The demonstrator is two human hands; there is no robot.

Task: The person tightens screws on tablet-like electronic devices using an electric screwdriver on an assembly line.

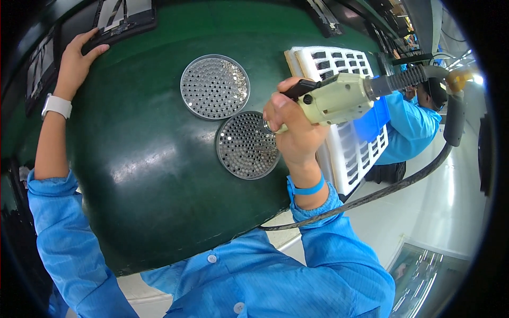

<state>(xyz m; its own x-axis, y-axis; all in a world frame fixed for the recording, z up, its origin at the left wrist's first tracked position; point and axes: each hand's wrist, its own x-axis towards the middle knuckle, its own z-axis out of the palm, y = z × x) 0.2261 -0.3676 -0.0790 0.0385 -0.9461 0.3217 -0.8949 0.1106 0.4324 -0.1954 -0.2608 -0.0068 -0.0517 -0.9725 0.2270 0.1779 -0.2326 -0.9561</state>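
Note:
My right hand (pixel 298 123) is wrapped around a pale cream electric screwdriver (pixel 339 99), raised over the right side of the table. The tool's tip end points left, near the lower of two round metal screw trays. That lower screw tray (pixel 247 146) and the upper screw tray (pixel 214 87) are perforated, with small screws in many of their holes. At the far left, my left hand (pixel 76 61) has its thumb and forefinger apart. Its forefinger touches the edge of a dark, flat device (pixel 126 24) with open inner parts, while the thumb rests by the table surface.
A white foam tray (pixel 347 177) with rows of black parts and a blue piece (pixel 371 121) lies on the right. The screwdriver's cable (pixel 371 197) passes by my right forearm. More devices (pixel 324 18) line the far edge. A co-worker in blue (pixel 411 127) is beyond.

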